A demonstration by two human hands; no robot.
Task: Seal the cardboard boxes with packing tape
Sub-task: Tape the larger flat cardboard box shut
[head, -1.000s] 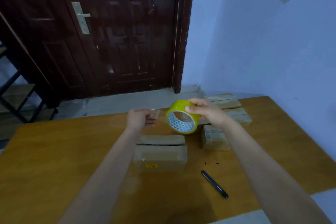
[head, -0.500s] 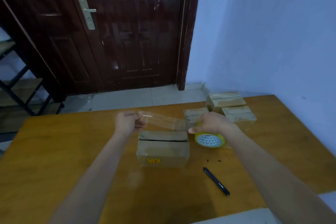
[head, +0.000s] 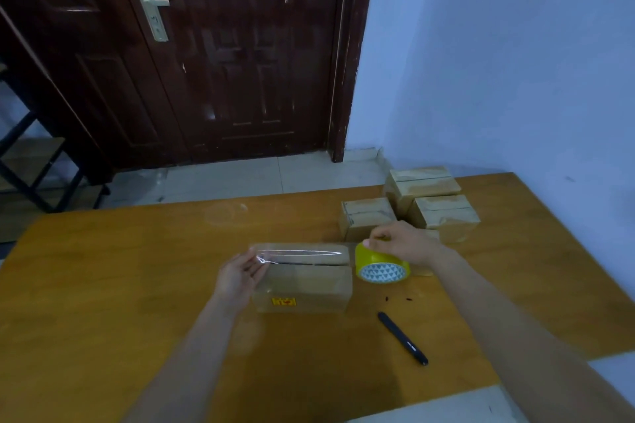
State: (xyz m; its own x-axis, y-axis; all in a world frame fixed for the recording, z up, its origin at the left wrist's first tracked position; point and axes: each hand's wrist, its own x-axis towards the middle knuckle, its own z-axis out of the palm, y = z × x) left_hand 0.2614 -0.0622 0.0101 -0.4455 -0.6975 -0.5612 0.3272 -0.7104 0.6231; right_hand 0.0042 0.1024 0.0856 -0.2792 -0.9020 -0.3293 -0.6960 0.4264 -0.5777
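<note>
A small cardboard box (head: 305,288) with a yellow label on its front sits mid-table. A strip of clear tape (head: 302,253) lies stretched over the seam on its top. My left hand (head: 240,276) pinches the tape's free end at the box's left edge. My right hand (head: 405,244) grips the yellow tape roll (head: 381,266), which is down at the box's right end, close to the table.
Three more cardboard boxes (head: 426,206) are grouped at the table's far right, behind my right hand. A black pen (head: 402,338) lies on the orange wooden table (head: 103,285) near its front edge. A dark door and a blue wall stand beyond.
The tape strip, held in the air between my hands before, now lies down on the box top. Both hands dropped, the left to the box's left edge.
</note>
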